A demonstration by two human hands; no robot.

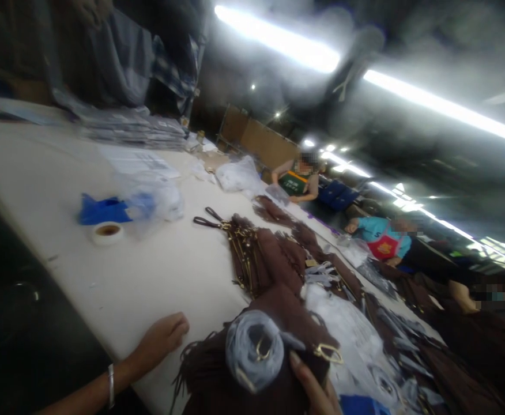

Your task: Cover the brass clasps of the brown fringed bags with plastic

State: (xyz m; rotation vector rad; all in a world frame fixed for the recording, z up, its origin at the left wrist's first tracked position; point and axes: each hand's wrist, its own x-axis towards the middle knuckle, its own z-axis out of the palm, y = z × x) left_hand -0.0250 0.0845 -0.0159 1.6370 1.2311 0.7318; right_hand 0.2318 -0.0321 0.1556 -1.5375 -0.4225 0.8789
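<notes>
My left hand rests on the white table near its front edge, fingers curled loosely and holding nothing, just left of a brown fringed bag. My right hand grips that brown bag from below, thumb on its front beside a gold buckle. A grey-blue wad of thin wrapping lies on the bag's top. A silver bracelet sits on my left wrist.
More brown bags with straps are piled mid-table, with clear plastic sleeves to the right. A tape roll and blue plastic lie at left. Stacked papers sit at the back. Two seated people work at the far right.
</notes>
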